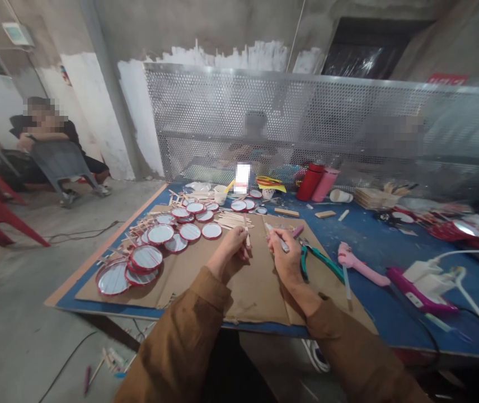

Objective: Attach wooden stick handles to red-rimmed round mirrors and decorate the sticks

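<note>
My left hand (231,249) is closed on a thin wooden stick (247,232), which points up over the cardboard sheet (260,296). In my right hand (286,253) is a pale, pen-like tool (282,243), gripped between the fingers and slanting up to the left. The two hands are apart, above the middle of the cardboard. Several round mirrors with red rims (147,258) lie to the left, some overlapping, with sticks around them. Beyond my left hand a pile of flat wooden sticks (234,219) is spread out.
Green-handled pliers (325,263), a pink glue gun (359,264) and a purple tool (419,291) lie to the right, beside white plugs and cables (428,274). Red and pink bottles stand before a perforated metal screen (222,112). A person sits on a chair at far left.
</note>
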